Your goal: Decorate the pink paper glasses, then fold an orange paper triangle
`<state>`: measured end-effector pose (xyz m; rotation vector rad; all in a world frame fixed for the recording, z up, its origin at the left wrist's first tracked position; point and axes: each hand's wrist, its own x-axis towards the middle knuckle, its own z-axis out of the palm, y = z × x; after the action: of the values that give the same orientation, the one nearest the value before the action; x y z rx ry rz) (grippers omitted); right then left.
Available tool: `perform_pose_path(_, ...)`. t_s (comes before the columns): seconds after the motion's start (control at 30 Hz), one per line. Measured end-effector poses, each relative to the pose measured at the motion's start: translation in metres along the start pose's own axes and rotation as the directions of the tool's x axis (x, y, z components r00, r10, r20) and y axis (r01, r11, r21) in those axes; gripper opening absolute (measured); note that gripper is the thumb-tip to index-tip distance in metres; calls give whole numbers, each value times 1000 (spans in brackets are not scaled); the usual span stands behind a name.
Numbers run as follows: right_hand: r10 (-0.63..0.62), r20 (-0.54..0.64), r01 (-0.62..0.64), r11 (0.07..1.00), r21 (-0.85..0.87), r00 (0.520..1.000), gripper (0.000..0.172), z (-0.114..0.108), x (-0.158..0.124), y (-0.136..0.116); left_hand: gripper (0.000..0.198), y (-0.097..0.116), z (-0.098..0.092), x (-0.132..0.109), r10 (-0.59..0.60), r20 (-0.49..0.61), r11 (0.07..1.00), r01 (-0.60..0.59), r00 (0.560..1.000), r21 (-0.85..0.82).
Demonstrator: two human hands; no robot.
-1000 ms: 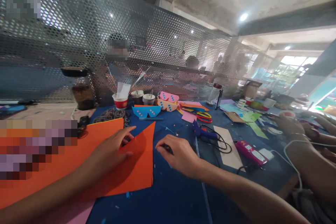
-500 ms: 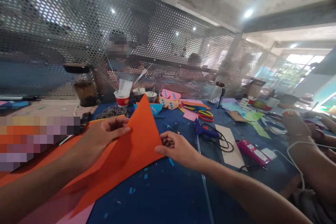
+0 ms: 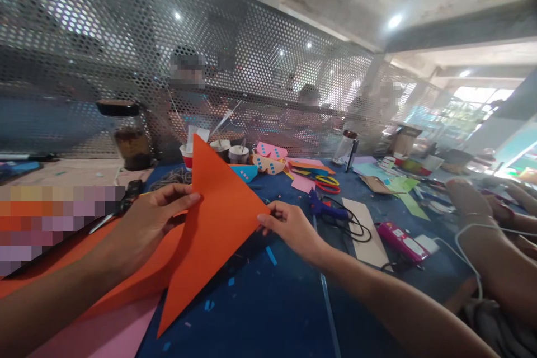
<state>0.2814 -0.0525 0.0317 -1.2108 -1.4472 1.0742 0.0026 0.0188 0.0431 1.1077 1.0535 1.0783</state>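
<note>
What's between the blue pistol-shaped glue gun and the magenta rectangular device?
In the head view: a beige rectangular sheet, with loops of thin black cable partly over it.

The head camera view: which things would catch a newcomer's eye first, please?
Probably the bright orange sheet, raised just left of centre, held by the left hand at its left edge and the right hand at its right corner. Next, perhaps, the blue glue gun right of that hand, and the perforated metal screen behind the table.
</note>
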Motion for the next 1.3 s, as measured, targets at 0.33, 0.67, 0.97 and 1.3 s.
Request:
perform_pose_path(0.33, -68, -176, 64, 998, -26, 982, 35, -10, 3, -7, 33, -23, -8, 11, -26, 182, 999, 20, 983, 34)
perform_pose_path(0.67, -81, -198, 81, 997, -9, 977, 38, -12, 5, -5, 41, -24, -4, 8, -49, 173, 992, 28, 984, 119)
perform_pose_path(0.97, -99, -178, 87, 994, -70, 979, 40, -19, 6, -6, 41, -26, -2, 8, -35, 194, 993, 12, 980, 121)
perform_pose_path(1.3, -62, -167, 58, 998, -32, 984, 46, -22, 7, -6, 47, -19, 1, 4, -29, 192, 981, -9, 981, 193)
